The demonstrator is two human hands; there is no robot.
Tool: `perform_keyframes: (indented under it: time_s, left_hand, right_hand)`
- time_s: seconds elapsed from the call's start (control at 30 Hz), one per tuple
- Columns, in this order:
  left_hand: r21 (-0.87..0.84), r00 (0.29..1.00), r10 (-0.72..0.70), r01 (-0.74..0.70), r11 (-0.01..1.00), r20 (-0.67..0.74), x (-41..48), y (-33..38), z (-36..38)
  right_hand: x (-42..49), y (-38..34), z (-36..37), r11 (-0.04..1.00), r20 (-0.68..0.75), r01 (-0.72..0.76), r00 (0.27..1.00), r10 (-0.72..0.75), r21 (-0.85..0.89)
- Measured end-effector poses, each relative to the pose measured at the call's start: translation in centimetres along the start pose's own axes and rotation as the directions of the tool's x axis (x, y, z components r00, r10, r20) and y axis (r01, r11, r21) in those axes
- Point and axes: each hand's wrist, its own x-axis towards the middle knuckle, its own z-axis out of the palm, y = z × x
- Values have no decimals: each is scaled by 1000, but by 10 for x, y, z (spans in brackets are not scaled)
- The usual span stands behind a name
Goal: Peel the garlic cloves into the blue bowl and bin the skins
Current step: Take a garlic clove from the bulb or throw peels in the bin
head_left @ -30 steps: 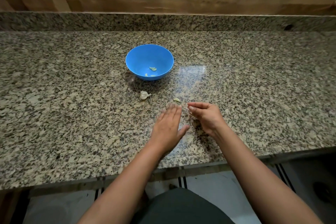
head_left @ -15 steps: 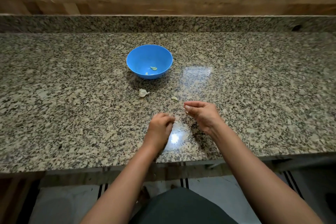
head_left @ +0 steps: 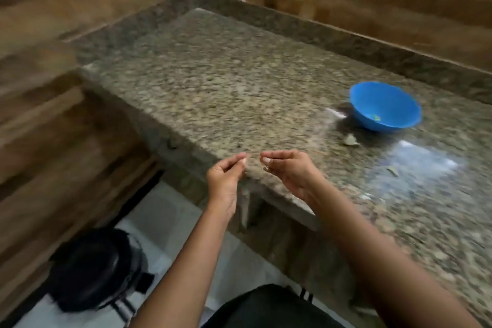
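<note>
Carrying stage, by my reading: both hands are raised over the near corner of the speckled granite countertop (head_left: pixel 226 93). The left hand (head_left: pixel 226 178) has its fingertips closed against the thumb, and the right hand (head_left: pixel 288 174) is pinched the same way. Each seems to grip thin garlic skin scraps (head_left: pixel 265 168), though motion blur keeps me from being sure.

The round blue plastic bowl (head_left: pixel 399 104) sits well to the right on the counter, with a pale peeled garlic piece (head_left: pixel 376 117) inside. A whitish garlic clove or husk (head_left: pixel 350 140) lies just beside the bowl, and a smaller loose fleck (head_left: pixel 392 171) lies nearer the counter's front edge.

The round black bin (head_left: pixel 90 269) stands on the floor at lower left, below counter level.

Note on method: the skins look light and likely to drift, so keep both pinches tight until the hands are low and directly over the bin's mouth — then release. The two pieces by the bowl still need attention.
</note>
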Motion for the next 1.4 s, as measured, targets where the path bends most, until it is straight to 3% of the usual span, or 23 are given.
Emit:
perform_keyframes:
  time_s: [0.1, 0.3, 0.6, 0.87, 1.03, 1.27, 1.33, 1.4]
  left_hand:
    - [-61, 987, 25, -35, 998, -160, 3, 24, -83]
    - [-18, 916, 53, -65, 998, -397, -1, 59, -257]
    - [-175, 759, -53, -81, 981, -649, -6, 77, -428]
    - [-268, 687, -218, 35, 963, -694, 15, 66, -500]
    - [-252, 687, -297, 168, 953, -664, 54, 29, -536]
    - [-472, 581, -573, 335, 815, -578, 129, -48, -575]
    - [-453, 567, -568, 346, 821, -597, 145, -64, -585]
    - [-295, 572, -483, 394, 871, -663, 155, -77, -591]
  right_hand:
    - [13, 28, 81, 994, 164, -67, 983, 80, -83]
    - [17, 102, 253, 969, 379, -102, 907, 183, -224]
    - [14, 182, 433, 889, 462, -121, 819, 341, -442]
    - [40, 246, 490, 788, 395, -156, 797, 456, -596]
    - [89, 306, 513, 713, 231, -286, 814, 533, -640]
    - [156, 400, 525, 623, 55, -429, 795, 605, -654]
    - [170, 421, 523, 616, 22, -458, 792, 611, -640]
    - [172, 430, 525, 599, 10, -486, 771, 636, -637]
